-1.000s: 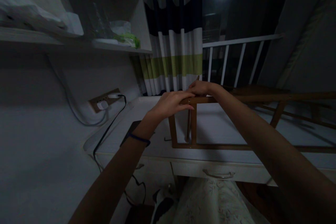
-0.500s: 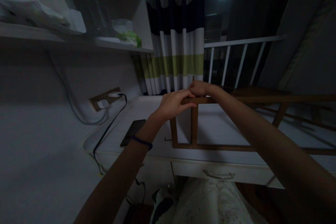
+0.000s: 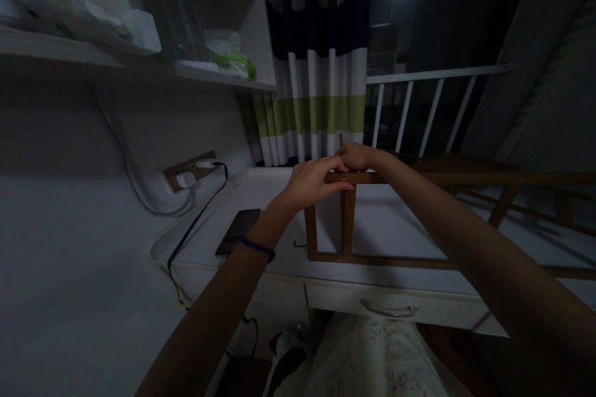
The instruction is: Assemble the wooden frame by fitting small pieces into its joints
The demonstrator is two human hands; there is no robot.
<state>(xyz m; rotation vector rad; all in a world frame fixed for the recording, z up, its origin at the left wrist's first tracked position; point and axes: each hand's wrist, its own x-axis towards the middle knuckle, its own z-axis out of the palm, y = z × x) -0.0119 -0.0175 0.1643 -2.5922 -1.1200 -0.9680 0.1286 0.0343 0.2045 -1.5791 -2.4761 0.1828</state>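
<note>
A brown wooden frame [image 3: 395,261] with long rails and crossbars lies on its side along the white desk. My left hand [image 3: 314,183] is clasped round the upper rail at its left end, thumb on the near side and fingers over the top. Just beyond it, my right hand [image 3: 357,155] is closed at the far side of that same end. What its fingers hold is hidden; a short thin brown piece [image 3: 341,138] sticks up beside them. Left of the frame, a small L-shaped hex key [image 3: 300,244] lies on the desk.
A dark phone [image 3: 238,232] lies on the desk [image 3: 279,267] at the left. A black cable [image 3: 198,217] runs from the wall socket [image 3: 189,170] over the desk edge. Above are shelves [image 3: 218,74]; behind hangs a striped curtain [image 3: 316,74] beside a white railing [image 3: 433,77].
The view has shifted slightly, moving the scene a little to the right. Both hands keep their places at the frame's end.
</note>
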